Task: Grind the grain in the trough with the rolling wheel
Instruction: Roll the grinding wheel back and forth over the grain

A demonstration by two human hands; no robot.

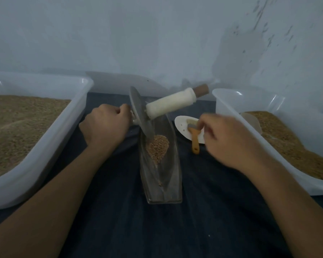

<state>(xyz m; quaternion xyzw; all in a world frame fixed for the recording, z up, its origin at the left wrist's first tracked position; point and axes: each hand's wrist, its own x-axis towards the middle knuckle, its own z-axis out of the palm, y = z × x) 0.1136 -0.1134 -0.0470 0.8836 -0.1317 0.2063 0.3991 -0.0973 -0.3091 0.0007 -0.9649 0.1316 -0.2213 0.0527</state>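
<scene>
The left hand (pixel 105 125) is curled tight around the near end of the handle, its knuckles up, just left of the grey wheel (pixel 140 111). The wheel stands tilted, its lower edge dipping into the far part of the trough (pixel 161 175) and meeting the top of the grain (pixel 157 148). The other end of the handle (pixel 171 105), wrapped in white with a brown tip, sticks up and away to the right, with nothing holding it. The right hand (pixel 229 138) hovers over the table to the right of the trough, blurred; its fingers look loosely bent, and I cannot tell whether they grip anything. Just beyond its fingertips a small brush (pixel 194 134) with an orange handle lies across a white oval dish (pixel 183 125). The trough is a clear, narrow, boat-shaped thing lying lengthwise toward the person on a dark blue cloth (pixel 203 220) that covers the table. The grain sits in a small brown heap in its far half, with a few stray bits lower down. On either side stands a big white tub, the left tub (pixel 50 138) and the right tub (pixel 268 146), each holding a bed of brown grain. A pale wall (pixel 157 34) rises behind it all.
</scene>
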